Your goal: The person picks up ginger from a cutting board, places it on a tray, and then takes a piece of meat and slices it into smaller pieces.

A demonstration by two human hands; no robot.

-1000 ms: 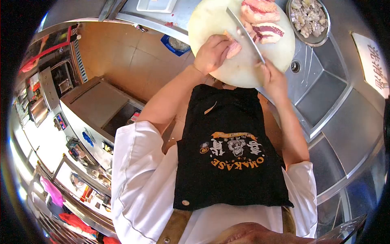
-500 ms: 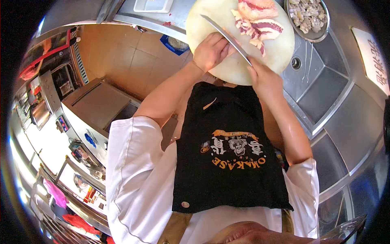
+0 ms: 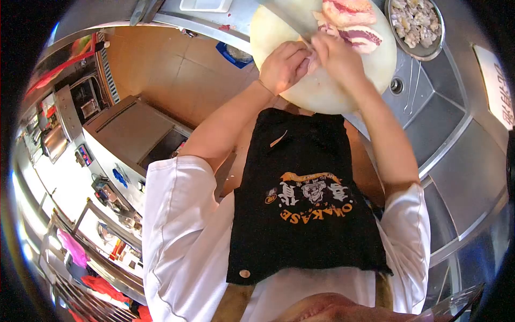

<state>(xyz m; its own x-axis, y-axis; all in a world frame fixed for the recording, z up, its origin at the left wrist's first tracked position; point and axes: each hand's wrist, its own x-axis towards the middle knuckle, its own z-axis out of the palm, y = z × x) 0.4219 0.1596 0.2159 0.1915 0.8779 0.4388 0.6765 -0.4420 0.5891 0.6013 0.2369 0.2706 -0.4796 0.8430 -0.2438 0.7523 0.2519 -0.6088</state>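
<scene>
My right hand [image 3: 339, 60] is closed around the handle of a knife [image 3: 288, 20]. Its blade points toward the upper left over a round white cutting board [image 3: 375, 75] and is blurred by motion. My left hand [image 3: 284, 65] has its fingers curled over a small piece of pale meat [image 3: 313, 64], right beside the knife hand. Beyond my right hand, a slab of raw meat [image 3: 350, 12] lies at the board's far side. Red-and-white meat slices [image 3: 363, 39] rest just in front of it, partly covered by my right hand.
Right of the board stands a metal bowl of chopped meat [image 3: 414, 24]. Below it is a steel sink [image 3: 434, 115] with a drain and a thin wire tool. A white tray [image 3: 205, 4] sits at the upper left, and a blue container [image 3: 235, 55] lies below the counter edge.
My right hand has moved up and left with the knife, coming close to my left hand. The blade has shifted toward the far side of the board. My left hand stays at nearly the same spot.
</scene>
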